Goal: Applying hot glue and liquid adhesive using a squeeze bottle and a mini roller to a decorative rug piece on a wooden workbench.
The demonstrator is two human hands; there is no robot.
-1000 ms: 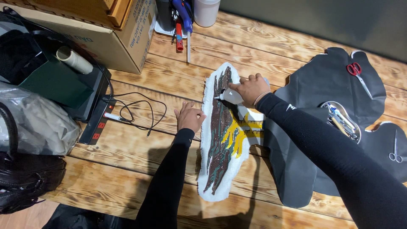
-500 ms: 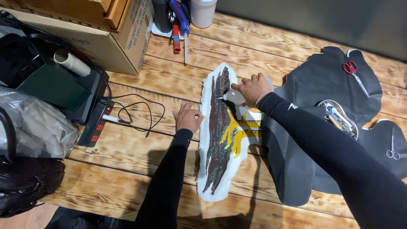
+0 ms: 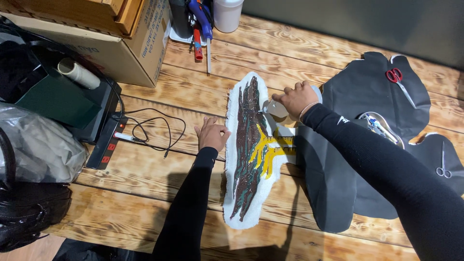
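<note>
A long white cloth piece (image 3: 251,159) with dark brown, green and yellow stitched patterning lies on the wooden table (image 3: 145,193). My left hand (image 3: 211,134) rests flat at its left edge, fingers spread, pinning the cloth. My right hand (image 3: 296,98) is closed around a small metal tool whose tip touches the upper part of the pattern. Both arms wear black sleeves.
A large black cut-out sheet (image 3: 357,145) lies to the right, with red-handled scissors (image 3: 397,79) and small silver scissors (image 3: 442,166) on it. A cardboard box (image 3: 121,43), a power strip (image 3: 107,147) with a cable, a black bag (image 3: 29,212) and a white container (image 3: 227,13) stand around.
Both hands stay in nearly the same place on the cloth. The view has shifted slightly.
</note>
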